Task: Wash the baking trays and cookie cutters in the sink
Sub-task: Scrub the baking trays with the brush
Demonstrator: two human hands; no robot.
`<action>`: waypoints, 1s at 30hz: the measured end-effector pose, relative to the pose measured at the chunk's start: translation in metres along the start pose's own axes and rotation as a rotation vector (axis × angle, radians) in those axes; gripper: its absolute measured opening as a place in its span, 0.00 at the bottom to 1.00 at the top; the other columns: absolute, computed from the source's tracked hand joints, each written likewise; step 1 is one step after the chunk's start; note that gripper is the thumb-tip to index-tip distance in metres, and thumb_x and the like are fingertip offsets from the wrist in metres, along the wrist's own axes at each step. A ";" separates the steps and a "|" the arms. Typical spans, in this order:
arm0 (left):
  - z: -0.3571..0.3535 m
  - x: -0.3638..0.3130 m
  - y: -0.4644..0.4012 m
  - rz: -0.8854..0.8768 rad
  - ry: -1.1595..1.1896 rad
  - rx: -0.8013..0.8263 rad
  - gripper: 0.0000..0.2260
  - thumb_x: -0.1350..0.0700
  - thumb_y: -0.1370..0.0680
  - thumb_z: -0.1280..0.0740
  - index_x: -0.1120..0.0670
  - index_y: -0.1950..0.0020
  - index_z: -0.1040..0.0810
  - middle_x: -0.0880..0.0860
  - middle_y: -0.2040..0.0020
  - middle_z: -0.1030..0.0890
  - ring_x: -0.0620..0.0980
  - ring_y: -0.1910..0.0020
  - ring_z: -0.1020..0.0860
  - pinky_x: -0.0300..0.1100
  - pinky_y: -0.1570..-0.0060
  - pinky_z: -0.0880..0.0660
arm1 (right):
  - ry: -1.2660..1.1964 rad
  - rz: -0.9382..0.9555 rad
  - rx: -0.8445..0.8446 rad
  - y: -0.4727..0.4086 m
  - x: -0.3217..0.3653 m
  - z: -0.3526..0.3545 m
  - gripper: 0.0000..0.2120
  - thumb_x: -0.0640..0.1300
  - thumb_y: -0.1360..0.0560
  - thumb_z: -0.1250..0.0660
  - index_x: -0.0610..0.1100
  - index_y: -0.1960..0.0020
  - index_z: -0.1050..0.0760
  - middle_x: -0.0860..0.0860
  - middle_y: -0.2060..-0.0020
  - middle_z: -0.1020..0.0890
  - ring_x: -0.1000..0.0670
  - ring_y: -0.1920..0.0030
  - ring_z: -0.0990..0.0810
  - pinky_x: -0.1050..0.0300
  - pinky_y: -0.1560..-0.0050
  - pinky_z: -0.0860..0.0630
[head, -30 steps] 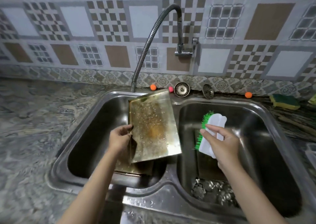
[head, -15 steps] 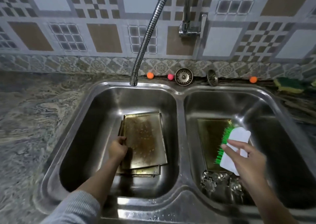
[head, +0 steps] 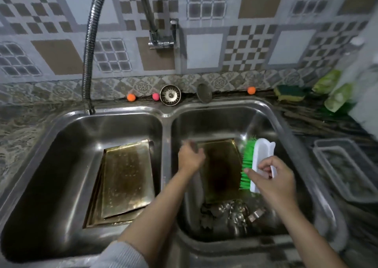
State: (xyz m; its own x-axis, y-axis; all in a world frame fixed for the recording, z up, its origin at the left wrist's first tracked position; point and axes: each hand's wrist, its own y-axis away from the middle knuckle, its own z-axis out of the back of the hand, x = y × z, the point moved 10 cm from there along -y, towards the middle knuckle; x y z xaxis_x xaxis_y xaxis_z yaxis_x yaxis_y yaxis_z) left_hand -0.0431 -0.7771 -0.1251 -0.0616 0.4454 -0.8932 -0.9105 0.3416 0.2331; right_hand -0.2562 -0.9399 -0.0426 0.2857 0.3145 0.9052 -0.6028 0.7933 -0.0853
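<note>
I see a double steel sink [head: 166, 112] from above. My right hand [head: 273, 181] grips a scrub brush [head: 259, 162], white back and green bristles, fingers curled around its near end; the bristles face left, just over the right edge of a baking tray [head: 219, 169] lying flat on the floor of the right basin. My left hand [head: 190, 158] reaches across the divider into that right basin, at the tray's left far corner. It is blurred, so I cannot tell whether its fingers are closed on the tray's edge or merely resting there; they look loosely curled.

At the near end of the right basin, touching the tray's near edge, lies a heap of metal cookie cutters [head: 229, 212]. In the left basin a stack of baking trays [head: 126, 177] lies flat, stained brown, the top one skewed slightly over those beneath.

On the far ledge stand a sink strainer [head: 170, 95] and a flat stopper [head: 204, 93]. A green and yellow sponge [head: 289, 92] lies on the counter at the far right.
</note>
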 end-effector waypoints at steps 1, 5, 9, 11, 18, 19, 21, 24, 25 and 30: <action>-0.023 0.013 -0.003 0.056 -0.069 0.058 0.17 0.60 0.25 0.31 0.59 0.37 0.27 0.58 0.41 0.22 0.57 0.40 0.23 0.50 0.39 0.26 | 0.026 0.042 0.002 -0.004 0.001 0.015 0.15 0.39 0.37 0.21 0.48 0.64 0.27 0.51 0.63 0.23 0.52 0.59 0.23 0.64 0.61 0.28; -0.075 0.068 0.000 0.167 -0.410 0.205 0.12 0.55 0.24 0.33 0.57 0.42 0.24 0.55 0.46 0.21 0.55 0.44 0.21 0.42 0.52 0.26 | 0.092 0.238 0.026 -0.027 0.013 0.090 0.23 0.37 0.40 0.19 0.60 0.55 0.22 0.51 0.53 0.24 0.59 0.49 0.24 0.65 0.47 0.28; -0.090 0.102 -0.005 0.169 -0.673 0.120 0.09 0.58 0.26 0.34 0.58 0.47 0.22 0.58 0.47 0.19 0.56 0.47 0.20 0.45 0.49 0.24 | 0.124 0.257 0.027 -0.062 -0.003 0.167 0.27 0.36 0.38 0.20 0.57 0.44 0.21 0.47 0.47 0.25 0.56 0.45 0.25 0.50 0.40 0.26; -0.086 0.105 -0.010 0.184 -0.720 0.032 0.10 0.61 0.28 0.35 0.59 0.48 0.21 0.60 0.47 0.19 0.58 0.49 0.20 0.47 0.50 0.24 | 0.144 0.254 -0.016 -0.077 -0.014 0.197 0.27 0.36 0.38 0.21 0.57 0.45 0.22 0.45 0.46 0.25 0.58 0.46 0.25 0.47 0.40 0.26; -0.077 0.038 0.016 0.148 -0.532 -0.173 0.13 0.61 0.29 0.32 0.56 0.45 0.18 0.59 0.52 0.16 0.58 0.52 0.18 0.45 0.55 0.23 | 0.286 0.177 0.127 -0.112 -0.062 0.213 0.24 0.41 0.37 0.20 0.56 0.44 0.21 0.48 0.46 0.27 0.56 0.48 0.30 0.60 0.47 0.33; -0.079 0.024 0.019 0.104 -0.510 -0.185 0.14 0.62 0.28 0.33 0.54 0.44 0.18 0.57 0.52 0.16 0.57 0.53 0.18 0.44 0.57 0.23 | 0.317 0.177 0.159 -0.113 -0.069 0.207 0.24 0.41 0.37 0.20 0.53 0.43 0.20 0.48 0.46 0.28 0.56 0.49 0.30 0.61 0.49 0.33; -0.083 0.001 0.023 0.019 -0.457 -0.200 0.15 0.63 0.27 0.34 0.54 0.42 0.19 0.56 0.53 0.16 0.54 0.55 0.18 0.40 0.59 0.25 | 0.391 0.181 0.197 -0.113 -0.079 0.196 0.25 0.43 0.35 0.21 0.50 0.40 0.21 0.49 0.46 0.29 0.56 0.51 0.31 0.60 0.50 0.32; -0.086 -0.026 0.025 -0.095 -0.461 -0.215 0.14 0.61 0.24 0.36 0.52 0.40 0.21 0.56 0.50 0.19 0.50 0.54 0.20 0.38 0.56 0.27 | 0.521 0.134 0.253 -0.112 -0.095 0.182 0.25 0.47 0.31 0.24 0.51 0.35 0.25 0.49 0.40 0.34 0.47 0.49 0.24 0.57 0.54 0.25; -0.089 -0.031 0.025 -0.115 -0.449 -0.203 0.15 0.60 0.23 0.37 0.50 0.38 0.22 0.56 0.48 0.20 0.49 0.55 0.20 0.39 0.55 0.25 | 0.561 0.141 0.268 -0.110 -0.098 0.177 0.25 0.48 0.30 0.26 0.52 0.34 0.26 0.49 0.39 0.35 0.46 0.48 0.23 0.57 0.56 0.25; -0.091 -0.055 0.039 -0.134 -0.374 -0.203 0.18 0.61 0.21 0.38 0.52 0.31 0.27 0.52 0.45 0.21 0.44 0.57 0.21 0.32 0.57 0.25 | 0.646 0.205 0.262 -0.110 -0.099 0.169 0.24 0.51 0.28 0.31 0.53 0.33 0.28 0.48 0.36 0.34 0.44 0.40 0.26 0.55 0.51 0.25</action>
State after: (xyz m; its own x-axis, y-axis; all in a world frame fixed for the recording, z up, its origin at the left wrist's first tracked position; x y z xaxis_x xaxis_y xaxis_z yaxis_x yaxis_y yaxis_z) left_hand -0.1127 -0.8631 -0.1020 0.1803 0.6896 -0.7014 -0.9646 0.2636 0.0112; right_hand -0.3440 -1.1466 -0.0530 0.4820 0.7527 0.4485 -0.8271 0.5598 -0.0507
